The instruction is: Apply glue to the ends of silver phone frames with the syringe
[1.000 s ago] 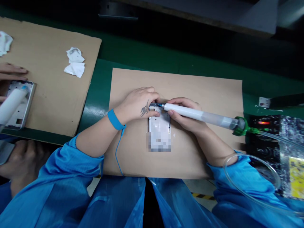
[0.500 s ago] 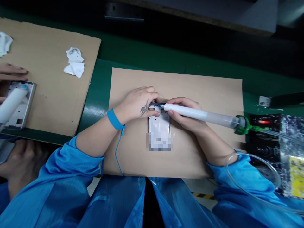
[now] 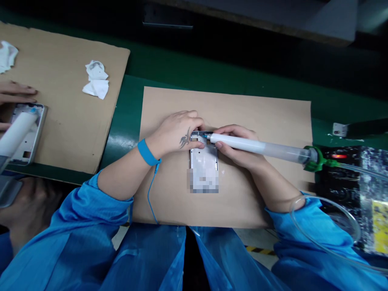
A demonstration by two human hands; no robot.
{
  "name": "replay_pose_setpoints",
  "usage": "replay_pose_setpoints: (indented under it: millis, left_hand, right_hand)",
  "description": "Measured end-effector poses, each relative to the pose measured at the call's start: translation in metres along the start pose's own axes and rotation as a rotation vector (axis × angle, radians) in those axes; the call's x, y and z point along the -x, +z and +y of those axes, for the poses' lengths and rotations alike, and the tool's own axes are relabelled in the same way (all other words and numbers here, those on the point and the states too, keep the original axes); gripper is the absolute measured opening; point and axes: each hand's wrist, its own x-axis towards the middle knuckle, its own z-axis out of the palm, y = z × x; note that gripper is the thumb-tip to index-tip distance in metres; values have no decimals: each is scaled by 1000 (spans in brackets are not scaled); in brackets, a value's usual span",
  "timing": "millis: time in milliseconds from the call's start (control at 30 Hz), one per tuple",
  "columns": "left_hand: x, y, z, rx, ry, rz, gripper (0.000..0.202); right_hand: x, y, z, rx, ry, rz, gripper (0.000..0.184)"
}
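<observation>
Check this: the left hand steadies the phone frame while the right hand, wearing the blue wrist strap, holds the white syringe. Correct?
No: the head view shows the blue wrist strap on the left wrist, not the right. The left hand steadies the phone frame while the right hand holds the white syringe.

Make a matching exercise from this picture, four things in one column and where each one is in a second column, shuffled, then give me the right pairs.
Things:
1. Blue wrist strap
2. White dispensing syringe
3. Metal phone frame
4. Crumpled white tissues

Places:
A. On the neighbouring cardboard sheet
B. In the right hand
C. Around the left wrist
D. On the cardboard sheet, under the left hand

Right pairs: 1-C; 2-B; 3-D; 4-A
</observation>
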Motion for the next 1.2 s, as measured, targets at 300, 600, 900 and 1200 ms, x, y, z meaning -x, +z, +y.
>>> replay_pose_setpoints:
  millis: [300, 600, 900, 1200]
  left_hand:
    - [-1, -1, 1, 4, 1, -15, 39]
    - [-1, -3, 2, 0, -14, -35, 42]
    - [-1, -3, 1, 8, -11, -34, 44]
    - [-1, -3, 2, -5, -16, -36, 42]
  right_hand:
    - [0, 0, -1, -5, -4, 12, 34]
    - [-1, 1, -4, -9, 19, 41, 37]
    - [2, 1, 3, -39, 8, 51, 37]
    - [2, -1, 3, -33, 22, 61, 33]
